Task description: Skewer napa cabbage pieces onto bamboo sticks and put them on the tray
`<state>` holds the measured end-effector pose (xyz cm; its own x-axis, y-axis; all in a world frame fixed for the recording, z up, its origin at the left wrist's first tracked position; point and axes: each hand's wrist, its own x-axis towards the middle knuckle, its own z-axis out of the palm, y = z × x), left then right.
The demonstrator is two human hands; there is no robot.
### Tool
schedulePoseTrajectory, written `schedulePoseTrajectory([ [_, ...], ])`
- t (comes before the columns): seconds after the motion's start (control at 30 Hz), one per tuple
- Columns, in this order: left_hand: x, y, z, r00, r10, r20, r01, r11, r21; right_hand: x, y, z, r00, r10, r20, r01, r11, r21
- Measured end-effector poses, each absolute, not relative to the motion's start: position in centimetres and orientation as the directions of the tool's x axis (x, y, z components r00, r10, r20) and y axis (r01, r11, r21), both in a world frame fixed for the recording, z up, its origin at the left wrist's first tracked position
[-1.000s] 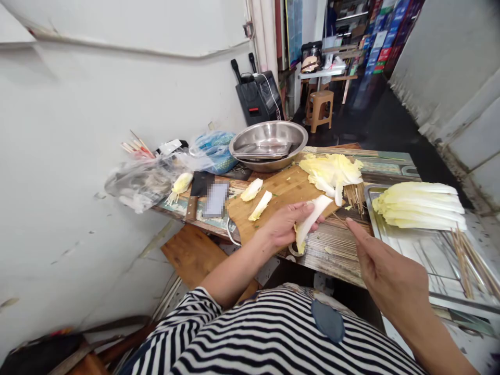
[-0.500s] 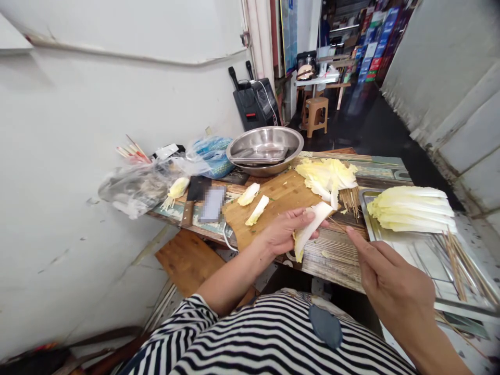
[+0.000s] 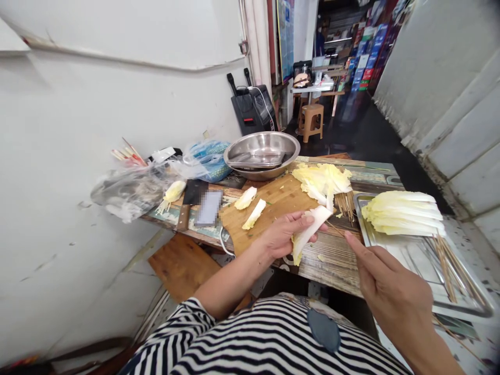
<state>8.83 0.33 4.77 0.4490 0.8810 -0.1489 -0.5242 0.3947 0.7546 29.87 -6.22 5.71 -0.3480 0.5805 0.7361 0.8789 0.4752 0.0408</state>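
Note:
My left hand (image 3: 287,234) is closed around a pale cabbage leaf strip (image 3: 311,229), thumb on top, over the table's front edge. Between the fingers of my right hand (image 3: 390,276) is a thin wooden skewer (image 3: 336,228), its far end at the leaf's right edge; whether it has entered the leaf I cannot tell. Two cut leaf pieces (image 3: 255,214) lie on the wooden cutting board (image 3: 279,198). A heap of yellow cabbage leaves (image 3: 322,179) rests at the board's far right, with a bundle of skewers (image 3: 346,204) beside it.
To the right, a metal tray (image 3: 425,255) holds stacked cabbage strips (image 3: 404,212) with skewers on them. A steel basin (image 3: 261,140) stands behind the board. Left are a cleaver (image 3: 183,216), a phone (image 3: 209,207), enoki mushrooms (image 3: 172,195) and plastic bags (image 3: 128,192).
The view has shifted slightly, so the scene sits a little lower and further left. Both hands keep nearly the same pose, with the leaf and skewer still held close together.

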Motion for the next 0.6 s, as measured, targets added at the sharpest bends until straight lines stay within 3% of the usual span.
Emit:
schedulePoseTrajectory([
  [0.6, 9.36, 0.06, 5.28, 0.391, 0.902, -0.186, -0.457, 0.365, 0.811, 30.05, -6.58, 5.54, -0.333, 0.565, 0.755, 0.876, 0.481, 0.027],
])
